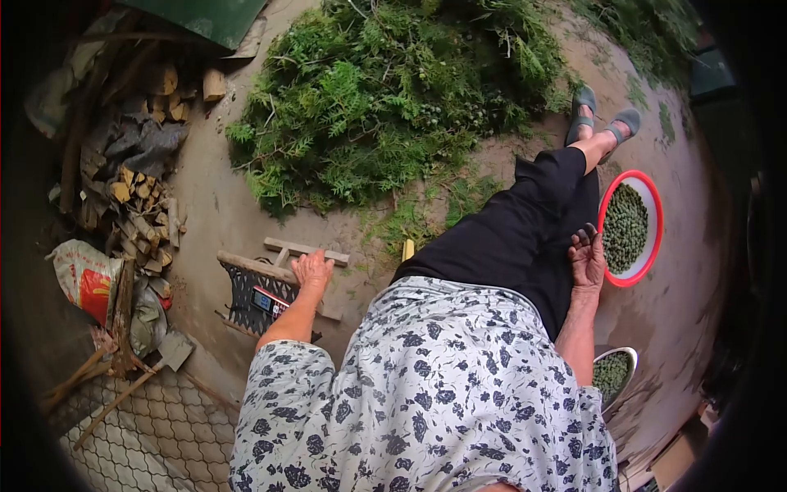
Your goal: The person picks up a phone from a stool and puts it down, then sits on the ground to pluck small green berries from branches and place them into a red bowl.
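On the left, a low wooden folding stool [283,269] with a dark mesh seat stands on the ground. My left hand [311,269] is on its wooden bar, fingers bent down over the wood. A small red and black device with a lit screen [269,303] lies on the mesh near my left forearm. My right hand [587,261] is palm up beside my thigh, empty, with its fingers apart and dark at the tips. Right next to it is a white basin with a red rim [658,234], holding many small green cones [626,230].
A large heap of green conifer branches [369,98] lies ahead of my legs. Another bowl of green cones [609,375] sits by my right elbow. Split firewood [143,217], a printed sack [86,279] and a shovel [175,351] are on the left.
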Tool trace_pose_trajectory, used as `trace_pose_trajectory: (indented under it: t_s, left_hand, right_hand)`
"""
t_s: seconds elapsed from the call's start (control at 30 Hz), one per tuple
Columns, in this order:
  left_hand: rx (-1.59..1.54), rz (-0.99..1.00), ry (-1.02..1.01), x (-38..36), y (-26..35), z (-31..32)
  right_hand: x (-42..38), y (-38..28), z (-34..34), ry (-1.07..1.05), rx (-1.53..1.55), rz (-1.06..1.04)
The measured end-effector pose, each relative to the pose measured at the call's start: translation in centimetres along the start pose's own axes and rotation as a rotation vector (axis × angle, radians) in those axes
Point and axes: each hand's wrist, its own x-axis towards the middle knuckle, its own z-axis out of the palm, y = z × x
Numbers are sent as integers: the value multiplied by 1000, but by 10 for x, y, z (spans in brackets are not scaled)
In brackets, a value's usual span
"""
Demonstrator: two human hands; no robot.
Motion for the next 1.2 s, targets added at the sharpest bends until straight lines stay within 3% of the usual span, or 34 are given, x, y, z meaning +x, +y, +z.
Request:
trace_pose_trajectory:
  t_s: [0.07,0.17,0.27,0.43,0.53,0.6,0.7,0.8,1.0,1.07,1.13,1.2]
  left_hand:
    - [-152,96,116,15,11,7]
    - [-536,160,115,57,60,-18]
    - [-721,279,103,123,129,-54]
    - [-546,124,-46,171,180,-81]
    - [-613,131,-169,202,179,-66]
    - [-1019,-17,-188,188,182,-78]
    - [-1060,-10,-83,183,178,-84]
    - [-1261,-72,-154,157,166,-100]
    - [-1315,-60,-272,127,137,-101]
    - [-1118,3,-308,119,141,-103]
    - [-1132,-4,-251,133,139,-82]
    - [-1112,43,-56,147,148,-77]
  right_hand:
    - [-2,1,4,2,15,-2]
    - [-4,1,9,16,21,5]
    - [-8,-1,4,66,33,11]
    - [-4,-1,17,17,57,12]
    - [-6,-4,17,11,79,-14]
    - [-9,-5,20,2,86,-14]
    - [-8,-6,18,-10,94,-26]
    - [-6,-6,18,-10,104,-33]
    - [-2,-3,20,-23,103,-9]
    - [-3,-3,21,-20,91,-8]
    - [-4,-3,22,-7,92,-4]
    - [-3,-4,24,-9,89,-2]
